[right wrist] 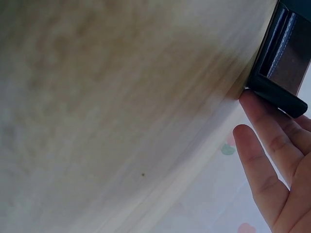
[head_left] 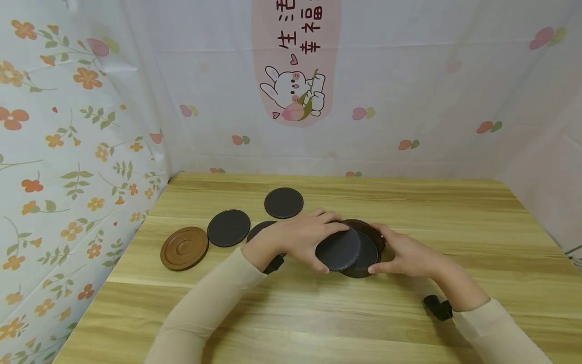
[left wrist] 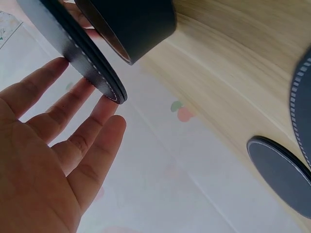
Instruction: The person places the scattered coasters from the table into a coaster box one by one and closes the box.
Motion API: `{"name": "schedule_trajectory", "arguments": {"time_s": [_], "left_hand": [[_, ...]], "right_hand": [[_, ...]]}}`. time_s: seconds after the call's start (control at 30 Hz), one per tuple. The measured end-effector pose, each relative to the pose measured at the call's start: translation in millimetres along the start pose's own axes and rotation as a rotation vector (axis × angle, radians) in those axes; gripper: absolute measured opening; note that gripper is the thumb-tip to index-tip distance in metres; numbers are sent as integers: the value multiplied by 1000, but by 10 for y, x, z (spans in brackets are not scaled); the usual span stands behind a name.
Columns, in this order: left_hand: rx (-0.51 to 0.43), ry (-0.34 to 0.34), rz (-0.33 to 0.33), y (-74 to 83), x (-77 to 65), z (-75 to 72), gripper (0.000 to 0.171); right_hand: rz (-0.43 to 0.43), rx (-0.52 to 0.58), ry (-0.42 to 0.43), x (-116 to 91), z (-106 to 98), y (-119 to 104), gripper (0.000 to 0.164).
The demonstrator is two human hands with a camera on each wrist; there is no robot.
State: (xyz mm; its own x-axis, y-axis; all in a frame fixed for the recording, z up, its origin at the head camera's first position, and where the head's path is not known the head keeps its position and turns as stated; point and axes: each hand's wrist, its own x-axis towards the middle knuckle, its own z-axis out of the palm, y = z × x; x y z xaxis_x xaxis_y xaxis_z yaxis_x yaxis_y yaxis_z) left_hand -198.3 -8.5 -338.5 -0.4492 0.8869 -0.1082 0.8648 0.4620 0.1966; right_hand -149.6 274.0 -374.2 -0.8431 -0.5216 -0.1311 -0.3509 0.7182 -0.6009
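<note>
In the head view my left hand (head_left: pixel 311 236) pinches a round black coaster (head_left: pixel 338 251) between thumb and fingers. White stitching runs along the coaster's edge, and it is tilted at the mouth of a dark round coaster holder (head_left: pixel 372 233). Another black coaster (head_left: pixel 367 257) shows inside the holder, partly covered by the held one. On the holder's right side, my right hand (head_left: pixel 404 253) grips its wall with the thumb near and the fingers far. The right wrist view shows a slot in the holder's wall (right wrist: pixel 274 94), with a stitched coaster edge behind it.
Two black coasters lie left of centre, one farther back (head_left: pixel 284 202) and one nearer (head_left: pixel 229 228). A third coaster (head_left: pixel 260 228) is partly hidden by the left wrist. At the far left is a ringed brown wooden disc (head_left: pixel 173 253). Printed cloth (head_left: pixel 409 91) hangs behind the wooden table (head_left: pixel 318 323).
</note>
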Motion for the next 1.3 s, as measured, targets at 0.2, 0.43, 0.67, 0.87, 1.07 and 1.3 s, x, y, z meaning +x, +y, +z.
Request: {"name": "schedule_trajectory", "arguments": {"time_s": [0.2, 0.43, 0.67, 0.87, 1.07, 1.3], "left_hand": [[-25, -15, 12, 17, 173, -4, 94], [-31, -45, 6, 34, 337, 15, 94], [-18, -71, -6, 46, 427, 38, 94], [-19, -70, -9, 29, 482, 71, 93], [-21, -83, -14, 31, 532, 81, 90], [-24, -91, -10, 55, 581, 91, 90]], "right_hand": [[11, -16, 11, -24, 6, 8, 106], [-8, -3, 28, -23, 22, 18, 104], [-13, 22, 16, 5, 37, 13, 105], [-7, 31, 12, 11, 23, -2, 105], [-36, 33, 10, 7, 12, -2, 101], [-43, 33, 9, 7, 19, 25, 102]]}}
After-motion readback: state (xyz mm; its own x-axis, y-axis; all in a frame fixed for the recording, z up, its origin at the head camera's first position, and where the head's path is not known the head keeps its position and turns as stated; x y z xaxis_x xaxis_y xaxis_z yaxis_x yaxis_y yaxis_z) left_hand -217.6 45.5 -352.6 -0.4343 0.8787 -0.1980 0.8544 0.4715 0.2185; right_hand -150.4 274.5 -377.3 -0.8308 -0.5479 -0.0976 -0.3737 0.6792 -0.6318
